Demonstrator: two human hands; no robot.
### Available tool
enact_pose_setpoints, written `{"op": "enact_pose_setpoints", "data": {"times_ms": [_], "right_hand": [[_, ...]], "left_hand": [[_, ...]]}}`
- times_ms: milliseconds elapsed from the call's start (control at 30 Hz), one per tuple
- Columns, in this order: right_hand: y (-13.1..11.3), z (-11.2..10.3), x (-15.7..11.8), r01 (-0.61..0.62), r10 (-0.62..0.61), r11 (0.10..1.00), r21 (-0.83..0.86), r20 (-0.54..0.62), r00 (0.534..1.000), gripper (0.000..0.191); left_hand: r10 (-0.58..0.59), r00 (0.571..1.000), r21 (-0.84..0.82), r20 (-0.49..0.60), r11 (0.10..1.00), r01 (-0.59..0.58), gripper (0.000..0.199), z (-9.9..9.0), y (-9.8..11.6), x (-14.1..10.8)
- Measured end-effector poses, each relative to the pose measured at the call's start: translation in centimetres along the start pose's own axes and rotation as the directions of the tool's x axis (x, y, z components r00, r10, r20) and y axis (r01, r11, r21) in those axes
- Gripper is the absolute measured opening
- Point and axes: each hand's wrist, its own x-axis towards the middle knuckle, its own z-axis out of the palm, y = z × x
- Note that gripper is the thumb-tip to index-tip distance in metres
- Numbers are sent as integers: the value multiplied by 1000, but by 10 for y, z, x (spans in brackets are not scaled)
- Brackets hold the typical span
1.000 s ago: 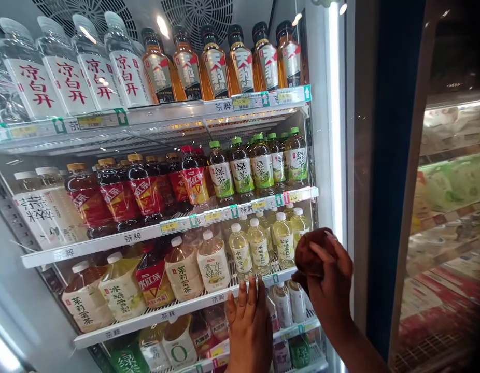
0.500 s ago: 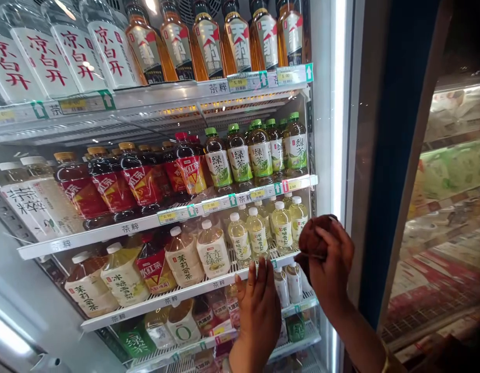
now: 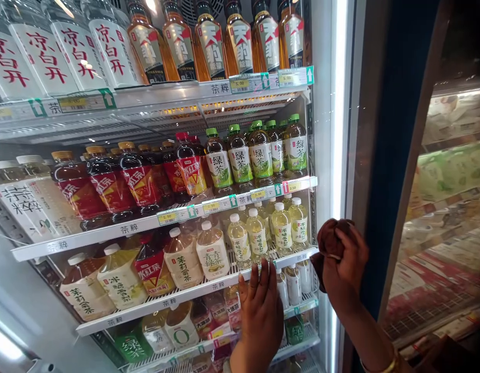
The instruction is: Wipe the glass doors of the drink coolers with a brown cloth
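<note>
My right hand (image 3: 347, 261) grips a bunched dark brown cloth (image 3: 333, 239), raised near the right edge of a lit drinks fridge. A fold of the cloth hangs down below the fingers. My left hand (image 3: 260, 311) is lower and to the left, its fingers stretched upward with nothing in them. It looks laid flat toward the fridge's glass front, though contact cannot be made out for certain. Behind its fingertips stand small pale-yellow bottles (image 3: 257, 233) with white caps.
Fridge shelves hold clear water bottles (image 3: 108, 46), amber bottles (image 3: 209, 41), red-labelled tea bottles (image 3: 141, 178) and green-capped tea bottles (image 3: 261, 153). Price strips (image 3: 212, 207) line the shelf edges. A bright vertical light (image 3: 341, 114) and a dark blue panel (image 3: 405, 129) stand to the right, beside another goods shelf (image 3: 446, 217).
My right hand, with the brown cloth, has moved to the right, away from the pale-yellow bottles and over the fridge's edge. My left hand stays nearly in place.
</note>
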Motion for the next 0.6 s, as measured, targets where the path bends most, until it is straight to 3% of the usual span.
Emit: {"op": "enact_pose_setpoints", "data": {"times_ms": [100,167,233,267,333,367,433,533,600], "right_hand": [[-23,10,-7,175,-178,982,69,41,983,60],[-24,8,-34,344,-372,922,177,161,914,60],[-11,0,-59,402,-463,880,252,267,845,56],[-1,-4,-65,377,-432,897,231,276,859,54],[16,-11,-58,219,-240,969,115,224,945,55],[21,-12,-46,116,-124,992,56,156,980,57],[20,-8,-12,-21,21,1000,9,-2,1000,64],[0,2,21,20,-20,1000,2,-26,999,61],[-11,6,13,158,-159,987,25,40,987,60]], "left_hand": [[-4,1000,-17,-14,1000,3,74,0,4,5],[8,1000,-22,-12,1000,-9,72,-2,2,4],[26,1000,-31,3,999,-26,72,-4,-1,3],[33,999,-35,11,999,-33,72,-6,-3,3],[40,999,-39,11,998,-40,74,-10,-5,6],[36,999,-40,-9,999,-36,74,-12,-5,10],[20,998,-37,-61,999,-23,74,-14,-4,23],[-10,995,-34,-98,999,7,76,-13,0,48],[-26,996,-32,-88,999,24,77,-10,4,59]]}}
